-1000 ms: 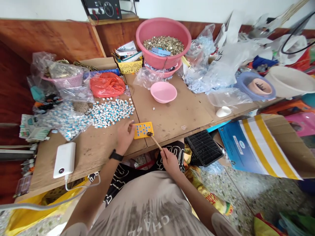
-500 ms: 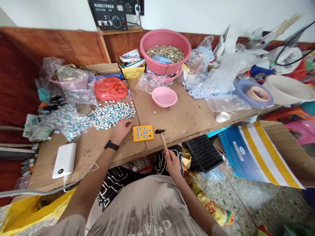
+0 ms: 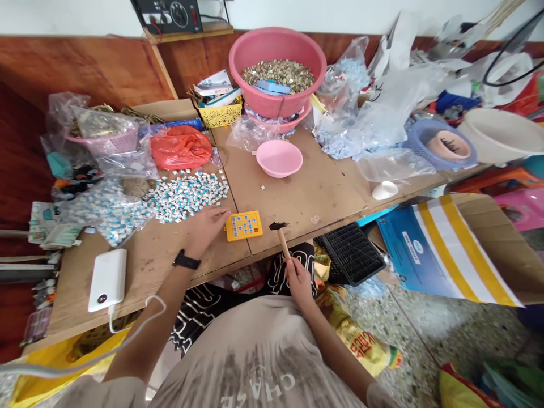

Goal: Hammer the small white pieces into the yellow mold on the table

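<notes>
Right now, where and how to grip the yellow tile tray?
I'd pinch the yellow tile tray from above, by its near and far long rims. It lies flat and looks thin, and its tiles stop short of the bare border. The left hand is at its left end, the hammer off its right, so those sides look less free.

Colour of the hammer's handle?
The hammer's handle is light tan; it shows best in the head view.

Hammer handle (image 3: 284, 245): pale matt wood
Hammer head (image 3: 278, 226): dark, metal-looking
Yellow tray (image 3: 238, 234): smooth plastic
Tabletop (image 3: 323, 181): dull brown cardboard, scuffed, stained
Pink bowl (image 3: 279, 160): smooth plastic, faint sheen
Red bag (image 3: 181, 148): thin, crinkled, glossy plastic
Gold pieces (image 3: 278, 71): shiny, metallic
Wall panel (image 3: 102, 65): glossy reddish wood
</notes>
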Tool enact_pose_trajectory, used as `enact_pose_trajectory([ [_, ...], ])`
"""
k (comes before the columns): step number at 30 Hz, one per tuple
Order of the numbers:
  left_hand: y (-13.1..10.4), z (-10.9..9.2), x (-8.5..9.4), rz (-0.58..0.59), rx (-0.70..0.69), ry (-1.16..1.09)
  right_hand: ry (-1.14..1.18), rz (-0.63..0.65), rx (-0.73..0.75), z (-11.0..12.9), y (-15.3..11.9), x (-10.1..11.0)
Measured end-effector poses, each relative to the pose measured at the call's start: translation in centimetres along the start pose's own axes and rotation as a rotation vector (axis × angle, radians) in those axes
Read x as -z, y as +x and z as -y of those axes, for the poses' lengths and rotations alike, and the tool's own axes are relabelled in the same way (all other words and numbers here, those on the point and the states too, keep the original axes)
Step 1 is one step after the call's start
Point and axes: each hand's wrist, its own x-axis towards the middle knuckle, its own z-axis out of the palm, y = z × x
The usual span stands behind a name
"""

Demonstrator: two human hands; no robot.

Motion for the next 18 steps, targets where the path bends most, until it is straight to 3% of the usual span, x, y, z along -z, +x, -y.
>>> enact_pose_trajectory([
  [4,-2.2,-5.6,-3.8,0.1,-0.193,0.014,0.024,-0.018,-0.006,0.2,0.1,0.1],
  [6,-3.0,-7.3,-5.5,0.143,-0.258,0.075,0.026,-0.029,-0.007,0.2,0.3,0.3],
  [9,-3.5,-7.7,-6.6,0.153,-0.261,0.152,0.023,-0.028,-0.007,-0.1,0.4,0.7],
  [18,-3.4,-6.9,-6.2,0.2,-0.268,0.147,-0.063,-0.05,0.003,-0.2,0.7,1.6],
])
